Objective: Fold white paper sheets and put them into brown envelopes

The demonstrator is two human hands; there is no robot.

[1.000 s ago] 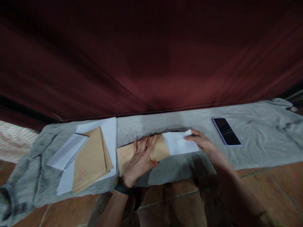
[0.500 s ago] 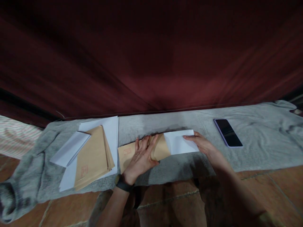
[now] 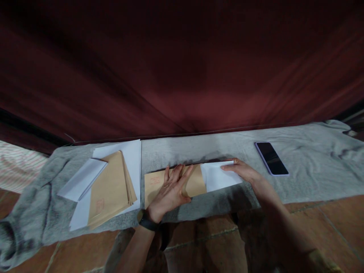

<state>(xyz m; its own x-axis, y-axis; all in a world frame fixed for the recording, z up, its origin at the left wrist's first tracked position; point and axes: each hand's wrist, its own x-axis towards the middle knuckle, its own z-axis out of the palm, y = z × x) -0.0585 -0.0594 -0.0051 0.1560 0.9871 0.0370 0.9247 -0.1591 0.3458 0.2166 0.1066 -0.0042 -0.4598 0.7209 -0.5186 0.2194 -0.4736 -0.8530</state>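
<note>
Holding white sheet [image 3: 220, 176] at brown envelope [image 3: 197, 184]

Nearest, at 6 o'clock: tiled floor [image 3: 327, 223]; dark wristband [image 3: 148, 220] on the left wrist.
Left hand [image 3: 170, 189]: fingers spread and released, pressed flat on the envelope lying on the grey cloth [image 3: 313, 170].
Right hand [image 3: 244, 172], at 3 o'clock of the left: thumb on top, fingers along the far edge, grasping the sheet, whose left end touches the envelope's open end.
At 9 o'clock: stack of brown envelopes [image 3: 109, 189] on white papers [image 3: 81, 178].
At 2 o'clock: phone [image 3: 271, 158], face up.
Farthest, at 12 o'clock: red curtain [image 3: 182, 76].
</note>
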